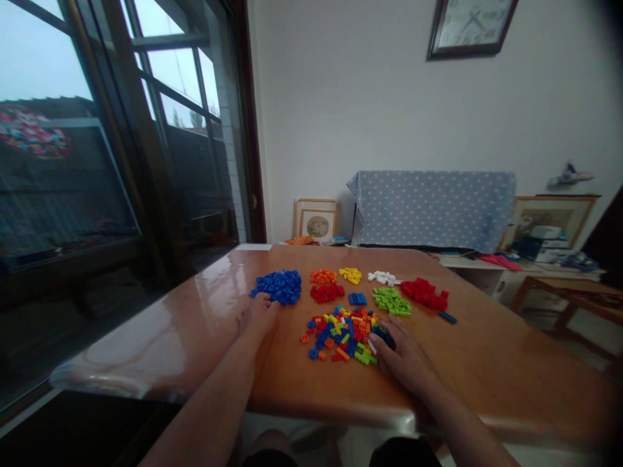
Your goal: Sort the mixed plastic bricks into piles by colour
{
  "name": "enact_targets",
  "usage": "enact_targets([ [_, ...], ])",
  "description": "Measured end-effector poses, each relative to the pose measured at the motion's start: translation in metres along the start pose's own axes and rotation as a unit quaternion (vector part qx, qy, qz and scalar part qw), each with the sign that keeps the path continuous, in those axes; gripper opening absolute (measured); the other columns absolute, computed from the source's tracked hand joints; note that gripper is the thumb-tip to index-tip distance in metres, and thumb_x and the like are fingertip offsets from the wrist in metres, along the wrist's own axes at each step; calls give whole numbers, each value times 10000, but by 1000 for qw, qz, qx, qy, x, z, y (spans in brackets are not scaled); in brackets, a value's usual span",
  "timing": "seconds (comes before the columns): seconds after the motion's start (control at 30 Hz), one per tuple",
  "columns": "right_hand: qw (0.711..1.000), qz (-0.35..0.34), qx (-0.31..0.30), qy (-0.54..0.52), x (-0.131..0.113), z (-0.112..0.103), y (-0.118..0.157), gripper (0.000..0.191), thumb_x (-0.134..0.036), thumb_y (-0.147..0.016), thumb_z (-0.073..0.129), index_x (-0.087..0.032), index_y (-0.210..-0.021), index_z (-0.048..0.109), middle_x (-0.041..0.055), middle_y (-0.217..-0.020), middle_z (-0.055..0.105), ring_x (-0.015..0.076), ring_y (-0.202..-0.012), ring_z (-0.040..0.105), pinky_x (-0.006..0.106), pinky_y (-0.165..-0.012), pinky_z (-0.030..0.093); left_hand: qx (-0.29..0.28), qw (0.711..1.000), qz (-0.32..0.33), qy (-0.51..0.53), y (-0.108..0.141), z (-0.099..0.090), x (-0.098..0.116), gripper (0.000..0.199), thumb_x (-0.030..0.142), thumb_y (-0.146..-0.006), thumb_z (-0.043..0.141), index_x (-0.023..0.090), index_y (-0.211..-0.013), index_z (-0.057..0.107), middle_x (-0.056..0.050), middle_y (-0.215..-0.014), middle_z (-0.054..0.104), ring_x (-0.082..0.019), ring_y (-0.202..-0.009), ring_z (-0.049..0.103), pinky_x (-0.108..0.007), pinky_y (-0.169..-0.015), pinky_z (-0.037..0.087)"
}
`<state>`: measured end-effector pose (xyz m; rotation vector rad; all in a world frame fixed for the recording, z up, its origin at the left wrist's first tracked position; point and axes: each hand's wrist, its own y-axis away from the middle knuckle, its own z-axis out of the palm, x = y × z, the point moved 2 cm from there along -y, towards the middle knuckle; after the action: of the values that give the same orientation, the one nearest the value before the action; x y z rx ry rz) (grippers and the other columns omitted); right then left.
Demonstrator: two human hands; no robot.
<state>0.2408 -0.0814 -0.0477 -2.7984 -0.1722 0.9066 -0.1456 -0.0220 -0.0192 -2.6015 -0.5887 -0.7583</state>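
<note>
My left hand (257,316) rests at the near edge of a pile of blue toy bricks (280,286). Its fingers look loosely apart, and I make out nothing held in them. At the right side of a mixed-colour heap of toy bricks (341,331) lies my right hand (400,345), thumb and fingers spread. A white piece (372,346) shows by its thumb, and dark blue bricks are partly hidden behind the fingers. Green bricks (365,354) sit just left of that thumb.
Sorted piles lie farther back: orange (323,276), yellow (350,275), white (384,278), red (328,293), lime green (392,301) and larger red bricks (423,294). Blue bricks (357,299) stand in a small group. A dark blue piece (448,317) lies right on the table (487,363).
</note>
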Motion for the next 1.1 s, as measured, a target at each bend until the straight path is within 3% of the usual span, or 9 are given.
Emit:
enact_targets([
  [0.43, 1000, -5, -3, 5, 2, 0, 1, 684, -665, -886, 428, -193, -1356, 583, 113, -1539, 416, 292, -1442, 336, 446, -1184, 285, -1, 1000, 6, 4, 0, 3, -2, 344, 506, -829, 558, 282, -1081, 624, -39, -1094, 730, -287, -1076, 634, -457, -981, 381],
  [0.8, 1000, -10, -14, 13, -3, -2, 0, 676, -672, -894, 400, -206, -1346, 588, 106, -1532, 427, 288, -1433, 355, 447, -1174, 305, -1, 1000, 10, 13, -3, 4, -6, 352, 523, -806, 569, 289, -1065, 619, -34, -1081, 732, -286, -1064, 642, -424, -929, 407],
  [1.1, 1000, -1, -22, 1, -2, 0, -1, 722, -707, -879, 393, -192, -1343, 594, 121, -1545, 403, 286, -1448, 324, 458, -1186, 279, -10, 1000, 22, 2, -3, 3, -7, 308, 457, -855, 528, 296, -1101, 619, -32, -1124, 724, -284, -1120, 617, -429, -954, 401],
])
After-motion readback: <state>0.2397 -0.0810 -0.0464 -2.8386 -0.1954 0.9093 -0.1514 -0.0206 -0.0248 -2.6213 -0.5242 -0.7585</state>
